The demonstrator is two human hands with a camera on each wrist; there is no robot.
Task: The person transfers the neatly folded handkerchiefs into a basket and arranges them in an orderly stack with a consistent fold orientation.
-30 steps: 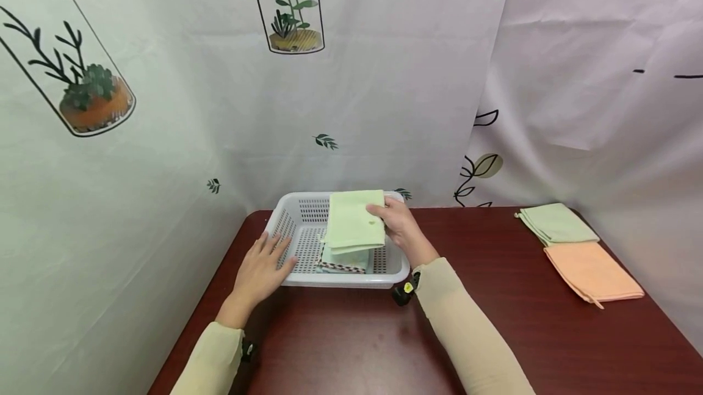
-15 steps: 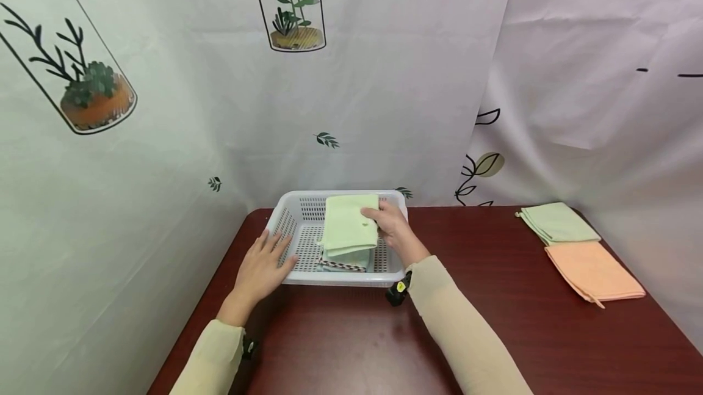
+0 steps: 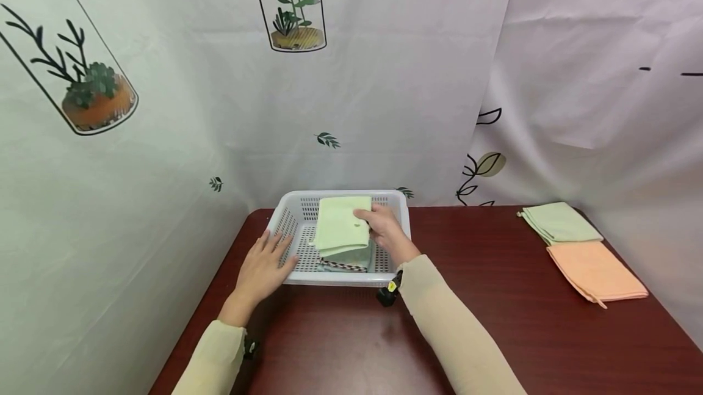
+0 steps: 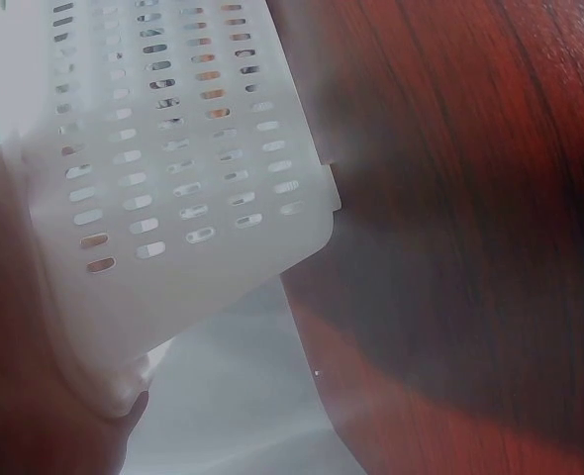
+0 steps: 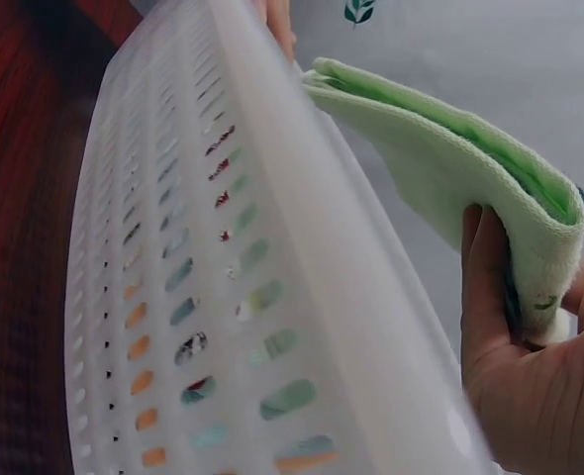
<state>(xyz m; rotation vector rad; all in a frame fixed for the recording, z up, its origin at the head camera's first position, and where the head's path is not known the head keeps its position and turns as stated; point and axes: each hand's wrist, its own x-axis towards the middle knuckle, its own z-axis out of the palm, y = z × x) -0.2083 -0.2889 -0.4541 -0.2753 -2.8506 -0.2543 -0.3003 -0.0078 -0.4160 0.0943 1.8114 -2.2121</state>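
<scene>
My right hand (image 3: pixel 389 234) pinches a folded pale green towel (image 3: pixel 342 223) by its right side, thumb on top. Seen from the right wrist, the towel (image 5: pixel 440 148) shows its folded layers above the rim of a white plastic basket (image 3: pixel 335 280). Below it in the basket lies a folded light blue-green cloth (image 3: pixel 354 257) with a dark striped edge, partly hidden. My left hand (image 3: pixel 261 268) rests with spread fingers on the basket's left rim. In the left wrist view, the slotted basket wall (image 4: pixel 173 198) fills the upper left.
At the far right of the dark red table (image 3: pixel 351 334) lie a folded green towel (image 3: pixel 561 223) and a folded orange towel (image 3: pixel 598 271), edge to edge. A patterned white curtain (image 3: pixel 384 108) hangs behind and along both sides. Orange and patterned patches show through the basket's slots.
My right hand has carried the green towel a little to the left over the basket, and slightly lower. The left hand stays on the rim.
</scene>
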